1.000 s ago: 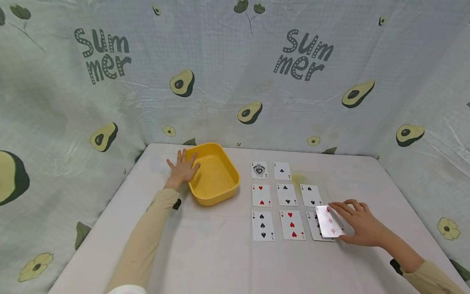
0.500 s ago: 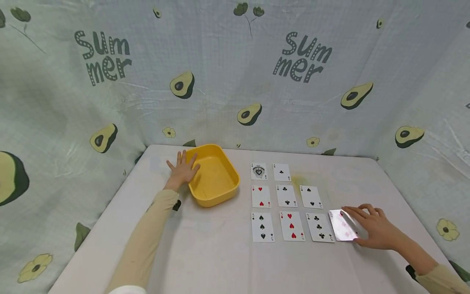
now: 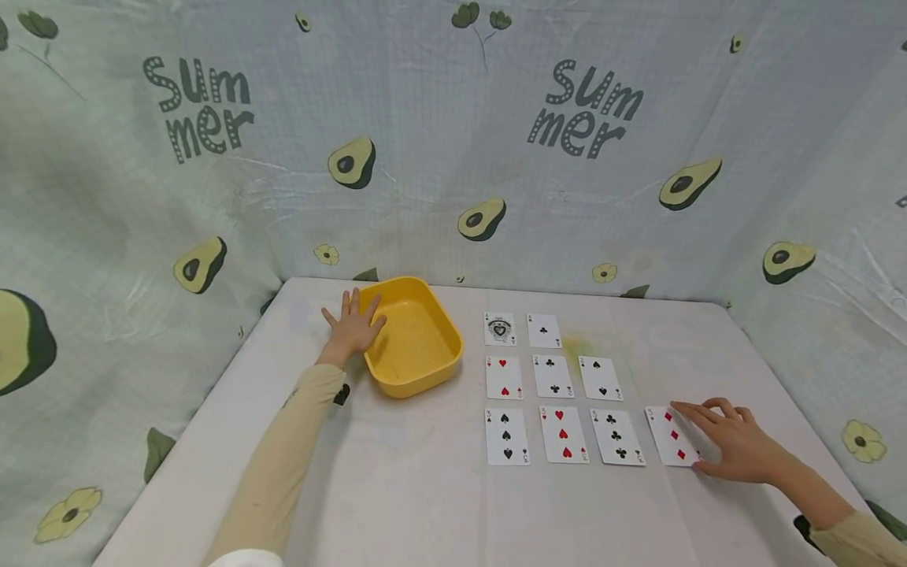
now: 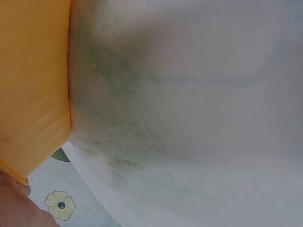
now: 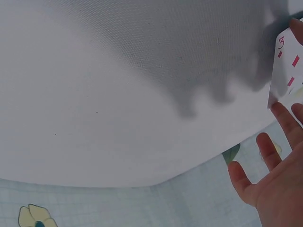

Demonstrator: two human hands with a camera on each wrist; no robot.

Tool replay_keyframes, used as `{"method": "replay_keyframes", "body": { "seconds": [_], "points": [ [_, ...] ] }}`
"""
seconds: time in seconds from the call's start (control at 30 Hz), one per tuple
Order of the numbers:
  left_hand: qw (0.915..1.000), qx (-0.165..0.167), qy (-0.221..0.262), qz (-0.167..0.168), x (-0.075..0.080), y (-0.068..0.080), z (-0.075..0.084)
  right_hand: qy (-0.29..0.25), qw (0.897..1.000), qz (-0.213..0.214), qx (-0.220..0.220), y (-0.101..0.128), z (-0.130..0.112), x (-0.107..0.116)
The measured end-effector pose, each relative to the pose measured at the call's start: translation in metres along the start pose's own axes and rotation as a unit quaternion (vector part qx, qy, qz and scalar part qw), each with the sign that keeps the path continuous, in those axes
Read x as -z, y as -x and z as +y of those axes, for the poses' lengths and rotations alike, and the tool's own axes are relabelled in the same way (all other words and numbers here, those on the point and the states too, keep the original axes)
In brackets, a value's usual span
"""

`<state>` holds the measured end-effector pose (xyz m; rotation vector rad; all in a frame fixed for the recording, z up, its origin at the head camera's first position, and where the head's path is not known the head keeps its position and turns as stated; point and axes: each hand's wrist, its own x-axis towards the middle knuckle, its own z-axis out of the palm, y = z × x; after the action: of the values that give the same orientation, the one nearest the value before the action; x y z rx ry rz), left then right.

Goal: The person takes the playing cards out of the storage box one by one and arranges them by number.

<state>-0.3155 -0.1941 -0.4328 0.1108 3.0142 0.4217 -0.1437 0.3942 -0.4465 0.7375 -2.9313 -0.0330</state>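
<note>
My right hand (image 3: 740, 445) holds a three of diamonds playing card (image 3: 669, 437) at its right side, thumb at the near edge and a fingertip at the far one. In the right wrist view the same card (image 5: 286, 71) shows between thumb and finger, other fingers (image 5: 269, 153) spread. It lies at the right end of a row with a three of spades (image 3: 506, 438), three of hearts (image 3: 564, 435) and three of clubs (image 3: 616, 438). My left hand (image 3: 352, 329) rests with spread fingers on the left rim of a yellow plastic tub (image 3: 407, 378).
Behind that row lie a two of hearts (image 3: 504, 378), two of clubs (image 3: 553, 376) and two of spades (image 3: 600, 379). Farther back are an ace of spades (image 3: 500, 329) and ace of clubs (image 3: 544, 331). A printed cloth (image 3: 411, 102) hangs around the white table (image 3: 411, 488).
My right hand has carried the three of diamonds rightward from over the three of clubs, which now shows fully, and down beside it. The left hand has stayed on the tub.
</note>
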Motion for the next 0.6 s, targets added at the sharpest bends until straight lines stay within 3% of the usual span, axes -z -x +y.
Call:
{"method": "replay_keyframes", "body": {
  "seconds": [0.33, 0.6],
  "points": [
    [0.9999, 0.002, -0.004, -0.009, 0.0006, -0.0004, 0.0, -0.015, 0.999, -0.041, -0.023, -0.0002, -0.0001, -0.0014],
    [1.0, 0.002, 0.001, -0.007, -0.0003, -0.0007, 0.0, -0.008, 1.0, -0.017, -0.012, 0.0011, 0.0033, -0.006]
  ]
}}
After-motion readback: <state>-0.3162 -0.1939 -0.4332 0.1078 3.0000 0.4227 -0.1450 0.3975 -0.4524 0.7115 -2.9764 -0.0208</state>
